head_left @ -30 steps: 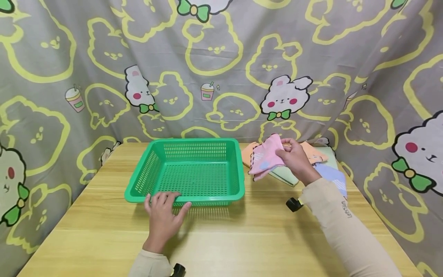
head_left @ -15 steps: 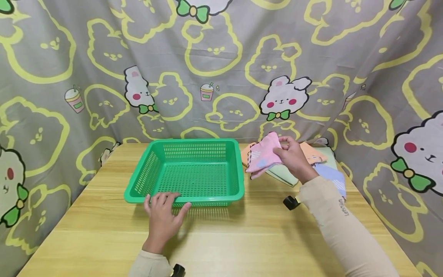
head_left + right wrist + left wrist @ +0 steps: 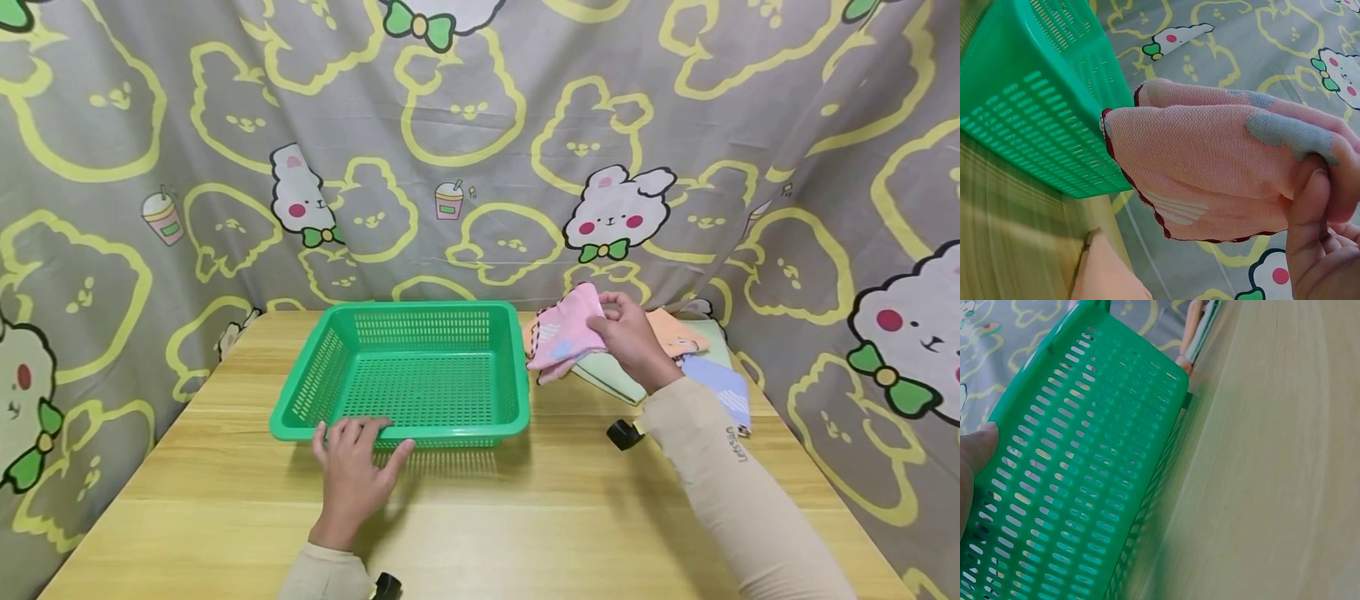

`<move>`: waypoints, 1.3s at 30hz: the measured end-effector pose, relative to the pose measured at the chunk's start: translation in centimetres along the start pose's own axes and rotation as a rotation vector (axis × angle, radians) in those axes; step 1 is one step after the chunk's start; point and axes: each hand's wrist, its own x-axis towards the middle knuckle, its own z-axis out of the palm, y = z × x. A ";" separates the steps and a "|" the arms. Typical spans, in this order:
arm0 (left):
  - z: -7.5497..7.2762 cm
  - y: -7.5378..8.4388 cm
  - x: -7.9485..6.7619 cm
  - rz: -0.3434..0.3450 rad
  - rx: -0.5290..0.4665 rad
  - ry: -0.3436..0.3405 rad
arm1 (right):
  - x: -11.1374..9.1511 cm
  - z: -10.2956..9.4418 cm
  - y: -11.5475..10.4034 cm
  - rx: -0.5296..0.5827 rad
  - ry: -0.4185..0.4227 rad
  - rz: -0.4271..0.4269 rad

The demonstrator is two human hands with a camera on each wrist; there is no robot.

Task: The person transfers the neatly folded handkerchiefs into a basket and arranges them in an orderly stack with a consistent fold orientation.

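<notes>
In the head view, a green plastic basket [image 3: 420, 392] with slotted sides stands on the table. My left hand [image 3: 356, 471] holds its near rim, fingers hooked over the edge and thumb outside; the left wrist view shows the thumb [image 3: 979, 447] against the rim. Right of the basket, my right hand [image 3: 633, 337] pinches a folded pink towel [image 3: 566, 333] between thumb and fingers. Raised off the table, the towel has a dark stitched edge and blue and white patches [image 3: 1210, 150] in the right wrist view.
Behind the right hand lie several folded towels: an orange one [image 3: 678, 332], a pale green one [image 3: 611, 379] and a blue one [image 3: 720, 387]. The wooden table [image 3: 480, 525] ends at a patterned grey curtain [image 3: 480, 250] at the back and sides.
My right hand has drifted slightly left with the pink towel, bringing it closer to the basket's right rim. The left hand and basket have stayed put.
</notes>
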 end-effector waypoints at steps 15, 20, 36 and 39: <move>0.1 0.1 0.1 -0.002 -0.010 0.004 | 0.2 0.4 -0.9 0.017 -0.014 -0.010; 0.1 0.1 0.0 -0.013 -0.013 -0.004 | 0.4 0.6 -1.0 0.032 -0.015 -0.017; 0.1 0.0 -0.2 -0.015 0.000 -0.006 | 0.6 1.8 -1.6 0.059 -0.013 -0.031; 0.1 0.0 -0.2 -0.014 0.001 -0.006 | 0.6 1.9 -1.9 0.049 -0.010 -0.030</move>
